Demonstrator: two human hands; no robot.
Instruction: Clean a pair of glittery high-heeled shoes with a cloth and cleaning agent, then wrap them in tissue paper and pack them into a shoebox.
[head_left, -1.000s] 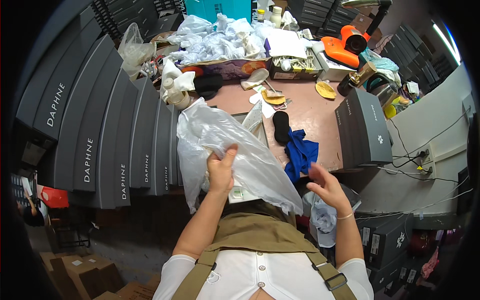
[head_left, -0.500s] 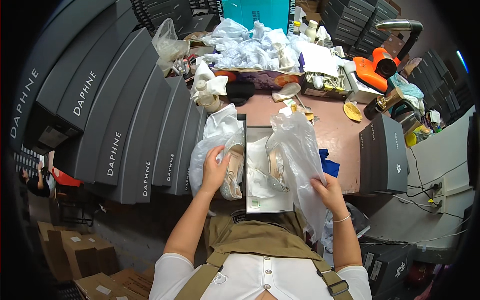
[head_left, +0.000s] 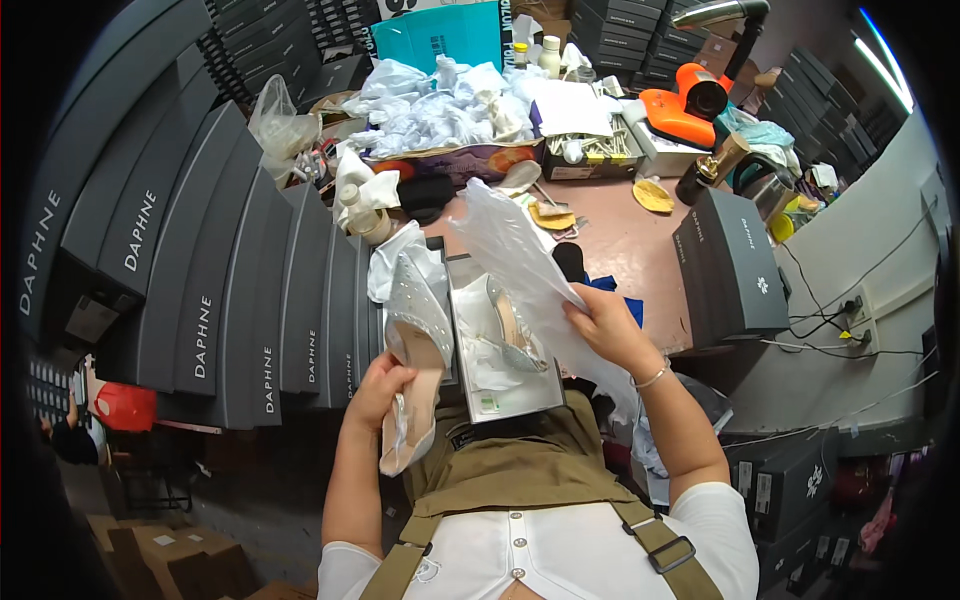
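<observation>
Head view: 2 bare hands at work over 1 open shoe box (head_left: 505, 395) resting at the person's lap/near table edge. Left hand (head_left: 382, 385) wrapped round 1 pointed silver shoe (head_left: 418, 345), fingers closed on its mid/heel part; toe points far, sole partly showing, white tissue (head_left: 398, 265) bunched at the toe end. Shoe sits just left of the box, touching its left wall or nearly, can't tell which. Right hand (head_left: 610, 330) closed on 1 clear plastic bag (head_left: 520, 255), which stretches up and far-left from the grip and hangs over the box's right side. Inside the box: 1 second shoe (head_left: 500, 325), lying on white paper, partly hidden by the bag.

Thin bracelet (head_left: 655, 375) on the right wrist. Right of the hands, 1 grey shoe box (head_left: 735, 270) stands on the pinkish table (head_left: 620, 245). Left side: a row of grey boxes (head_left: 210, 280) on edge, approx 8, exact count unclear. Far side: 1 heap of white bags/paper (head_left: 435, 110), 1 orange tool (head_left: 680, 105), 1 teal bag (head_left: 450, 35), 2 yellowish insoles (head_left: 650, 195), blue cloth (head_left: 612, 295) near the right hand.
</observation>
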